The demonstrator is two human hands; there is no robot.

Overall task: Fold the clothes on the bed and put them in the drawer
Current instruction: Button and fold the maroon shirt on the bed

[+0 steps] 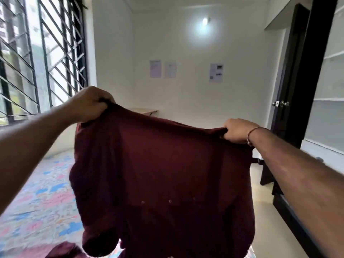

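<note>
The fingers of the left hand (92,104) are curled tight around one top corner of a dark maroon shirt (160,164), bunching the cloth inside the fist. The fingers of the right hand (236,131) pinch the opposite top corner the same way, knuckles up, with a thin thread bracelet (250,135) on that wrist. Both arms reach forward and apart, so the top edge of the garment is drawn nearly taut between the two grips, the left corner held higher than the right. Held like this, the shirt hangs open in the air and its weight pulls it flat, probably to shake out creases and find its shape before folding. A row of small buttons shows low on the fabric. The lower hem hangs loose above the near edge of the bed (37,192), which has a pastel patterned sheet and runs along the left side under a barred window (42,58). Another piece of maroon cloth (64,250) lies on the bed's near edge. A dark door (290,71) stands on the right. No drawer is visible, so folding looks barely begun
</note>
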